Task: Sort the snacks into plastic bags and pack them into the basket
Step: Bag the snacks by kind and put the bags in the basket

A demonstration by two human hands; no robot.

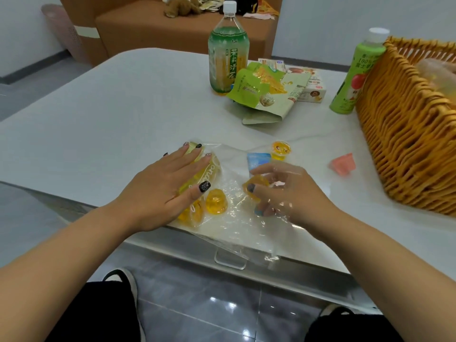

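From the head camera I see the clear plastic bag [234, 208] lying flat at the near edge of the white table [111, 114], its open end trailing over the edge toward me. My right hand [283, 191] is inside the bag — the film wraps over the knuckles — and its thumb and curled fingers pinch an orange jelly cup [256, 185] near the bag's middle. My left hand [170, 186] lies palm-down with fingers straight and spread, pressing the bag's left side flat on top of the yellow jelly snacks [195, 211] already in there; it grips nothing. Another yellow jelly cup [216, 201] sits between the two hands, under the film. Just beyond my right hand a blue packet [259, 160] shows, and beside it a small yellow-lidded jelly cup [281, 149] stands on the table; whether the packet is in the bag I cannot tell. A pink jelly cup [343, 164] lies further right, near the wicker basket [407, 134] that stands at the table's right edge. Well behind, a tea bottle [228, 53], green snack pouches [266, 92], a box [312, 88] and a green juice bottle [352, 72] — that one touching the basket's corner.
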